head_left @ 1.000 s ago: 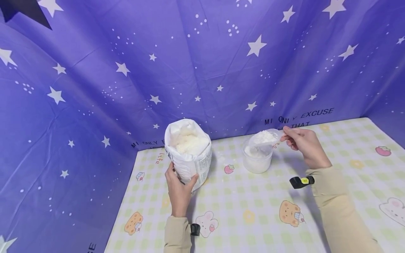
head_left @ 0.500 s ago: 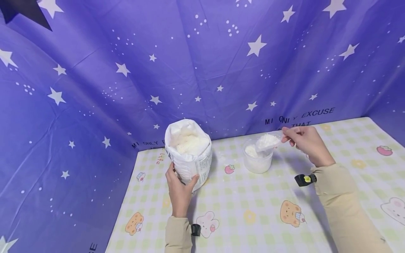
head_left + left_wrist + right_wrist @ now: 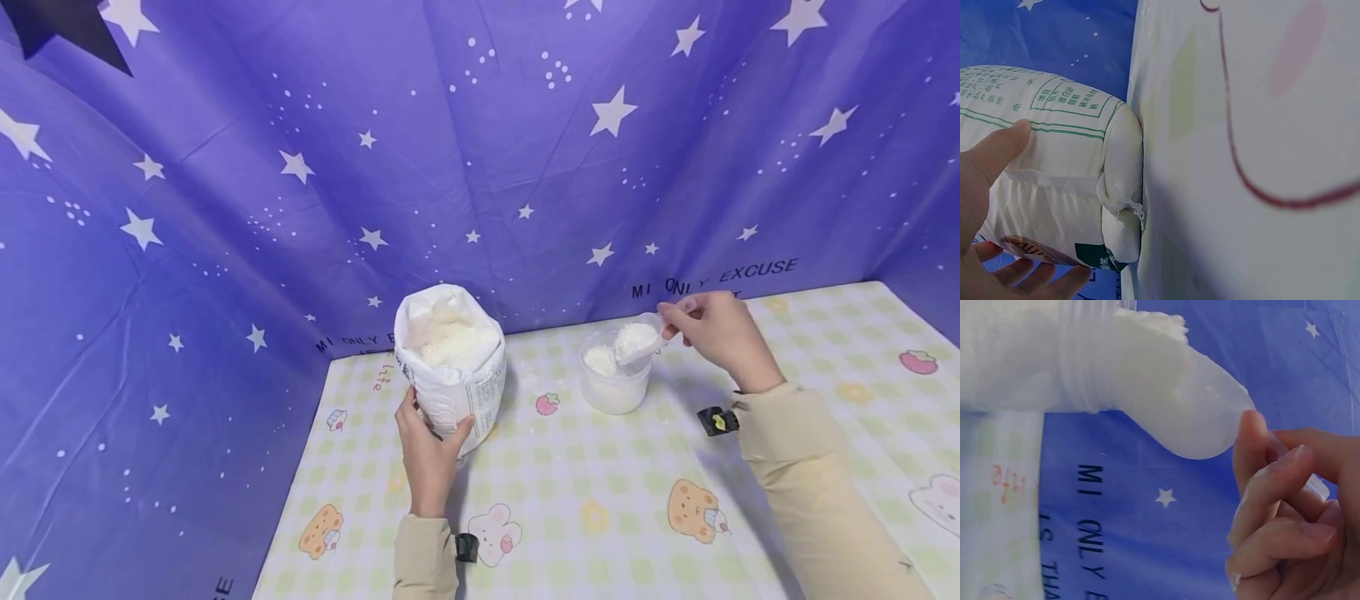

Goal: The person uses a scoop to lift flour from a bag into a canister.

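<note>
An open white bag of pale powder (image 3: 450,346) stands on the left of the table. My left hand (image 3: 431,458) grips its lower side, thumb on the near face and fingers round the left; the left wrist view shows the bag (image 3: 1054,150) with green print. A clear round tub (image 3: 615,392), partly filled with white powder, stands to the right. Over its right rim my right hand (image 3: 716,337) pinches the short handle of a translucent scoop (image 3: 1204,419) heaped with white powder. The scoop tilts down toward the tub's inside.
A checked tablecloth with cartoon prints covers the table (image 3: 555,467). Faint powder traces lie between bag and tub. A purple star-printed curtain (image 3: 480,167) hangs right behind the table's far edge.
The scoop has turned and tipped lower toward the tub, its heap of powder still in it. My right hand has rotated slightly with it. The left hand and bag hold their place.
</note>
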Action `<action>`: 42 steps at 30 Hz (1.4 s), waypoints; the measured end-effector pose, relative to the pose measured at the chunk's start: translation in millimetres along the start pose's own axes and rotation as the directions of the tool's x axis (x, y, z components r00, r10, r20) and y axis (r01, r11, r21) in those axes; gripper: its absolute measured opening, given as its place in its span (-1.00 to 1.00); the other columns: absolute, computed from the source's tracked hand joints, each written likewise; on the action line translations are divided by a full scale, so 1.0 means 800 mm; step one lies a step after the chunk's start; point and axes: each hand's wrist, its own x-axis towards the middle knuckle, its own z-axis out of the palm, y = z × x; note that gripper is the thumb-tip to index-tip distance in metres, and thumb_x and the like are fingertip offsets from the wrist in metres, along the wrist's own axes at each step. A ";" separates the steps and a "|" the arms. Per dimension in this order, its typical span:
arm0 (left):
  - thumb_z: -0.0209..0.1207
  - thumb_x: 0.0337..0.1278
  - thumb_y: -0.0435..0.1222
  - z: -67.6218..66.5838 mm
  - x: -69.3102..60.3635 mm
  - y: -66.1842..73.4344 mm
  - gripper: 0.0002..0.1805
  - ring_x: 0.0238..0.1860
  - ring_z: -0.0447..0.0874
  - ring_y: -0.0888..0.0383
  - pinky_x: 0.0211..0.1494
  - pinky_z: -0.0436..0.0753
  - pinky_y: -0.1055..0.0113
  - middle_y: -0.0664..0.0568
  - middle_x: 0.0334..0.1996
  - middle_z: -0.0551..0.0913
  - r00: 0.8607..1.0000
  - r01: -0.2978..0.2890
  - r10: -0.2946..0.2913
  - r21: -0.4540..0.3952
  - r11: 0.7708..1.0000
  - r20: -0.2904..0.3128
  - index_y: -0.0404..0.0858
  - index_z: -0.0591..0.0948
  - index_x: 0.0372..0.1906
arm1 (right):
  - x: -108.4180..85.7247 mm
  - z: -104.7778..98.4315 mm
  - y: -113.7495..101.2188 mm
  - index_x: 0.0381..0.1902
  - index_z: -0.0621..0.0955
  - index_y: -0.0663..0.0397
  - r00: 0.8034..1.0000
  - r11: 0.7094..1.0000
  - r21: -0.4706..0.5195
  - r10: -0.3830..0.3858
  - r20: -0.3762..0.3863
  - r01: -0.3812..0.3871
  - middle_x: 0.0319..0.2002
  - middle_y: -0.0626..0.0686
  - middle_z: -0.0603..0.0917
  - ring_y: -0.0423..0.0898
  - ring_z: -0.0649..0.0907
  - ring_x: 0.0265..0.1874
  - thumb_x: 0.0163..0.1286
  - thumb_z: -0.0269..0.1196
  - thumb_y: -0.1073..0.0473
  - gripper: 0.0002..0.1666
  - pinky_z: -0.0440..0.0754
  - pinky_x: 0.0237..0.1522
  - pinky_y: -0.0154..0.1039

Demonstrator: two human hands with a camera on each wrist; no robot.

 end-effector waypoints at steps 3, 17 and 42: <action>0.57 -0.20 -0.14 0.000 -0.001 0.000 0.13 0.32 0.38 -0.14 0.37 0.45 -0.05 -0.21 0.29 0.34 1.000 0.005 -0.005 -0.005 1.000 0.003 -0.26 0.16 0.48 | -0.003 -0.002 -0.009 -0.52 0.72 0.12 1.000 0.999 -0.046 -0.027 -0.011 0.026 -0.60 -0.02 0.66 -0.09 0.52 -0.60 0.50 0.11 -0.12 -0.46 0.37 -0.56 -0.24; 0.57 -0.21 -0.16 0.003 -0.005 -0.002 0.13 0.33 0.39 -0.11 0.38 0.45 -0.02 -0.19 0.28 0.34 1.000 -0.003 0.003 -0.017 1.000 0.007 -0.25 0.16 0.48 | -0.011 -0.004 -0.021 -0.55 0.71 0.09 0.999 0.991 -0.130 -0.044 -0.010 0.042 -0.60 0.01 0.64 -0.06 0.46 -0.62 0.49 0.14 -0.04 -0.52 0.35 -0.61 -0.21; 0.55 -0.18 -0.14 0.000 -0.001 -0.003 0.11 0.33 0.37 -0.11 0.36 0.46 -0.04 -0.20 0.29 0.33 0.999 -0.035 0.035 -0.012 0.999 -0.003 -0.26 0.15 0.48 | -0.017 -0.005 -0.039 -0.52 0.71 0.09 0.989 0.987 -0.126 -0.110 -0.096 0.097 -0.68 -0.03 0.59 -0.08 0.43 -0.67 0.48 0.15 -0.06 -0.53 0.29 -0.64 -0.23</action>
